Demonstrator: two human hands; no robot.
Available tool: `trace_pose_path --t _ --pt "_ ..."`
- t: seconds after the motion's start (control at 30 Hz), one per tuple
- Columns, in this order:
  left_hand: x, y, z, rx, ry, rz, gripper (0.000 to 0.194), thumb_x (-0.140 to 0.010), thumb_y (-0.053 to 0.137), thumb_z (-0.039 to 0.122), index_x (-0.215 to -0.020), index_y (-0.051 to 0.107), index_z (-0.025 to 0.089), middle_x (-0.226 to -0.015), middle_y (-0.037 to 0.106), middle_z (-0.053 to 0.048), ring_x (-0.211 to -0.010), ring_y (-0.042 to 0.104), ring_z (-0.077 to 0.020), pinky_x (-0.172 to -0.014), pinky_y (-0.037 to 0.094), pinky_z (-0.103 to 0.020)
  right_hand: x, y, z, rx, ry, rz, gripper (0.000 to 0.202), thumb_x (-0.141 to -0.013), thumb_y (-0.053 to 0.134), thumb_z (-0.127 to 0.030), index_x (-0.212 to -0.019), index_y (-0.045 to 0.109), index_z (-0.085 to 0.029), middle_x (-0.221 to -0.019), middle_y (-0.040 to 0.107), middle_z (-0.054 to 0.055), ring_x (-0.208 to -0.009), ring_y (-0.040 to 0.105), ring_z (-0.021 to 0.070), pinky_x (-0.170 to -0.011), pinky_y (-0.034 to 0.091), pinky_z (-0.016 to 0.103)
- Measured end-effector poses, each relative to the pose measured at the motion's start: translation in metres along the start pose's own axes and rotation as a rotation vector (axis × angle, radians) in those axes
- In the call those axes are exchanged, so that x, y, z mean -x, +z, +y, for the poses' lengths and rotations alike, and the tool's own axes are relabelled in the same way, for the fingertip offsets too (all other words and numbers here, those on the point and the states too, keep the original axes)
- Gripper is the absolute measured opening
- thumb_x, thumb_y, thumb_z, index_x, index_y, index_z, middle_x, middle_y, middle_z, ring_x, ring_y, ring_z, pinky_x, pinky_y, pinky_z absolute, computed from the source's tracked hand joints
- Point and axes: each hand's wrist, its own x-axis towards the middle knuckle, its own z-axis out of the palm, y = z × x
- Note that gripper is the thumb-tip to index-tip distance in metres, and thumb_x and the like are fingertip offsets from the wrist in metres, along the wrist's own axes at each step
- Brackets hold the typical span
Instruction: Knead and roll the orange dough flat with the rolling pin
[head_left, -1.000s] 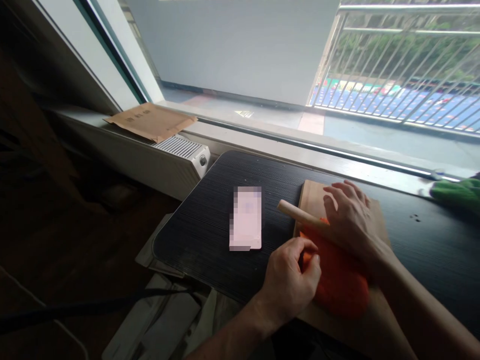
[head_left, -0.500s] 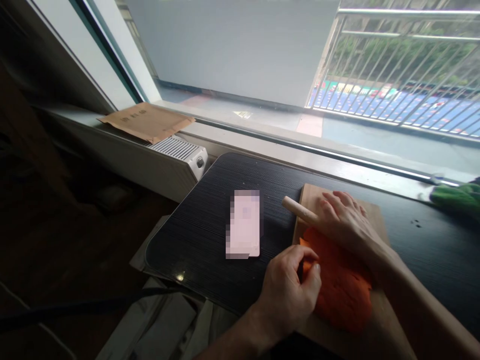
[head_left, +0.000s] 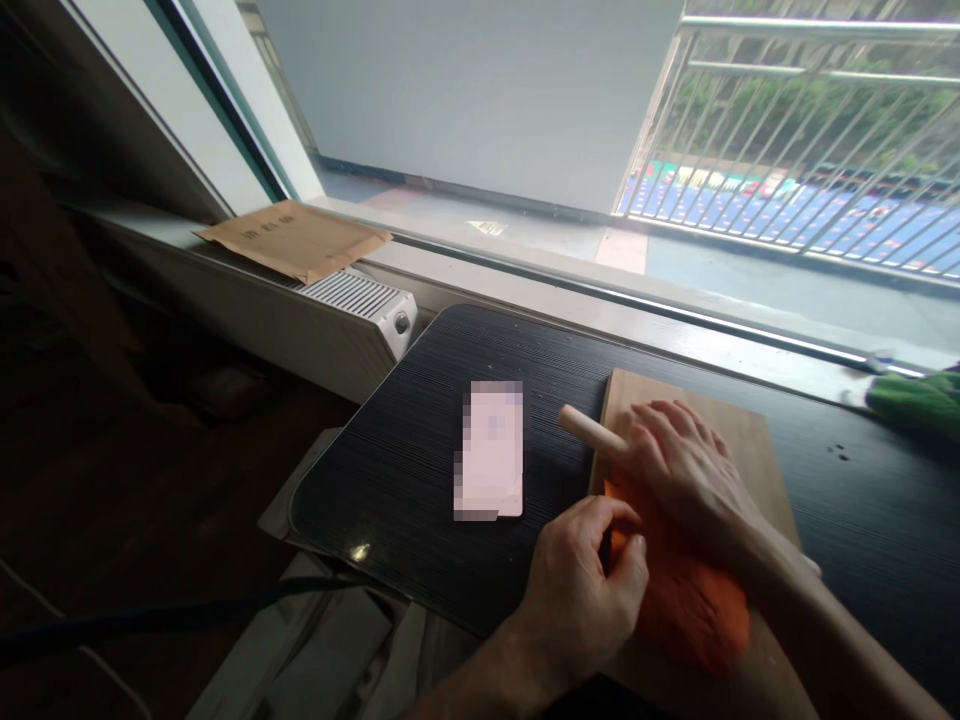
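Note:
An orange sheet of soft modelling clay (head_left: 697,615) lies on a wooden board (head_left: 739,425). Across its far part rests a pale rolling pin (head_left: 592,432); the pin's other end shows beyond my right forearm. My right hand (head_left: 679,450) presses on the pin with a flat palm, fingers stretched out towards the far side of the board. My left hand (head_left: 589,570) is curled at the clay's left edge, thumb and index finger bent around that edge. Their exact contact with the clay is partly hidden.
A pale pink, pixelated phone-like object (head_left: 491,450) lies on the black table (head_left: 420,430). A brown envelope (head_left: 296,240) rests on the radiator (head_left: 360,295) at the left. Something green and fuzzy (head_left: 915,400) is at the right, by the window sill.
My right hand has rolled the pin towards me, onto the far part of the clay, baring more board behind it. My left hand stays almost in place.

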Motion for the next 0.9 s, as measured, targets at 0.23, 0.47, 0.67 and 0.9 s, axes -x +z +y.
trace_pose_path --t 0.23,0.47,0.67,0.9 --pt "0.001 0.000 0.000 -0.006 -0.005 -0.004 0.013 -0.080 0.053 0.017 -0.089 0.062 0.018 -0.078 0.063 0.000 -0.069 0.057 -0.0118 -0.069 0.045 -0.023 -0.020 0.003 0.014 -0.037 0.216 -0.072 0.043 -0.092 0.025 -0.037 -0.118 0.055 -0.022 -0.132 0.050 0.012 -0.127 0.039 0.0309 -0.100 0.036 0.051" --pt "0.000 0.002 -0.001 -0.015 0.012 0.017 0.012 -0.080 0.053 0.015 -0.086 0.062 0.019 -0.077 0.063 0.000 -0.069 0.057 -0.0117 -0.069 0.044 -0.023 -0.011 0.004 0.006 -0.054 0.097 -0.052 0.047 -0.094 0.022 -0.037 -0.126 0.052 -0.022 -0.138 0.045 0.011 -0.136 0.029 0.0287 -0.106 0.029 0.052" --pt "0.001 0.002 -0.001 -0.018 0.017 0.026 0.013 -0.080 0.052 0.015 -0.088 0.062 0.019 -0.076 0.063 0.000 -0.067 0.057 -0.0114 -0.068 0.044 -0.022 -0.020 0.007 0.014 -0.089 0.213 -0.055 0.046 -0.094 0.021 -0.038 -0.124 0.052 -0.022 -0.133 0.048 0.013 -0.130 0.037 0.0307 -0.102 0.033 0.054" --pt "0.000 0.001 0.001 -0.026 0.010 0.026 0.013 -0.080 0.053 0.016 -0.087 0.062 0.019 -0.077 0.064 0.000 -0.068 0.057 -0.0119 -0.068 0.045 -0.023 -0.018 0.006 0.009 -0.009 0.196 -0.049 0.047 -0.093 0.024 -0.035 -0.131 0.048 -0.020 -0.139 0.044 0.013 -0.134 0.033 0.0297 -0.105 0.032 0.051"
